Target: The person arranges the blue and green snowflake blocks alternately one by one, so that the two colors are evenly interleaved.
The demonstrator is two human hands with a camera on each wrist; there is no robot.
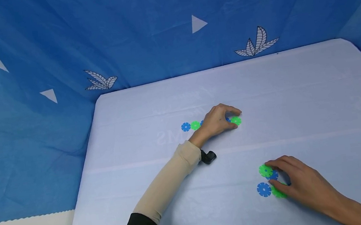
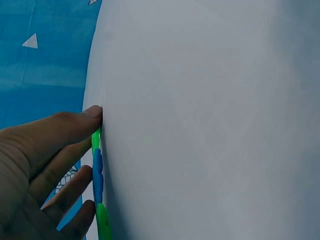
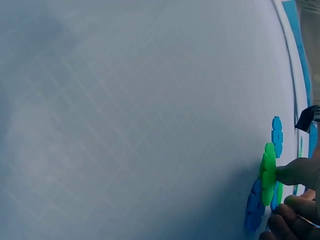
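My left hand lies over a row of flat, notched plastic discs, its thumb and forefinger curved round the green disc at the right end. In the left wrist view the thumb tip meets that green disc; a blue disc sits beside it. The row's left end shows a blue disc and a green disc; my hand hides the middle. My right hand reaches over a loose cluster, thumb and forefinger apart around a partly covered blue disc. Its forefinger touches a green disc.
Another blue disc and a green disc, partly under my right thumb, lie in the cluster. A white cloth covers the table. Blue patterned curtains hang behind its far edge. A black wrist camera sticks out from my left sleeve.
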